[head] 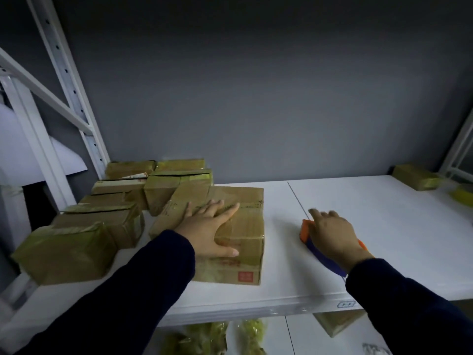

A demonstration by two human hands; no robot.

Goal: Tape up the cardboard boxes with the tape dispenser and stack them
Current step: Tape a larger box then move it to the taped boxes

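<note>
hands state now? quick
Left hand: open, flat on the cardboard box.
Right hand: on the tape dispenser, blurred; grip cannot be told.

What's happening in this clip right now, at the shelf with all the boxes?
A person is working at a white shelf. The left hand presses flat on top of a cardboard box near the front edge. The right hand lies over an orange and blue tape dispenser that rests on the shelf beside the box; whether it grips the dispenser is unclear. More taped boxes sit grouped at the left.
</note>
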